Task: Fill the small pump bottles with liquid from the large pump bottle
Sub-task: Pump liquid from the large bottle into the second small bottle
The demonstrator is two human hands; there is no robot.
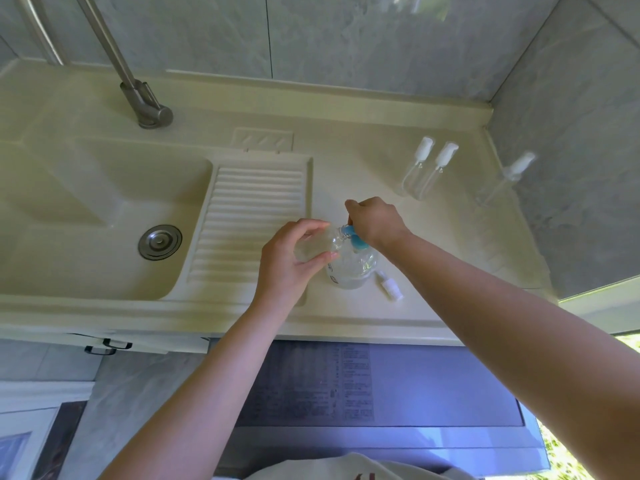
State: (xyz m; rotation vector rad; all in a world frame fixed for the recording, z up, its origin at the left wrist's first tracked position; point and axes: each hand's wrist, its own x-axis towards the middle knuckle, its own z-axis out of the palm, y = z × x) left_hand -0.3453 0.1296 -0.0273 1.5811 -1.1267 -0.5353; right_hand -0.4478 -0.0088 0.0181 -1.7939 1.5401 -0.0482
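Observation:
A large clear bottle (356, 268) with a blue pump head (355, 237) stands on the cream counter near its front edge. My right hand (375, 221) is curled over the blue pump head from behind. My left hand (294, 258) grips a small clear bottle (327, 242), tilted with its mouth up against the blue spout. A loose white pump cap (391, 287) lies on the counter just right of the large bottle. Two small capped bottles (427, 168) stand side by side at the back right. A third small capped bottle (507, 178) stands further right by the wall.
A ribbed drainboard (249, 216) lies left of the bottles, and a sink basin (86, 216) with a metal drain (160, 241) beyond it. A steel tap (138, 95) rises at the back left. Grey tiled walls close off the back and right.

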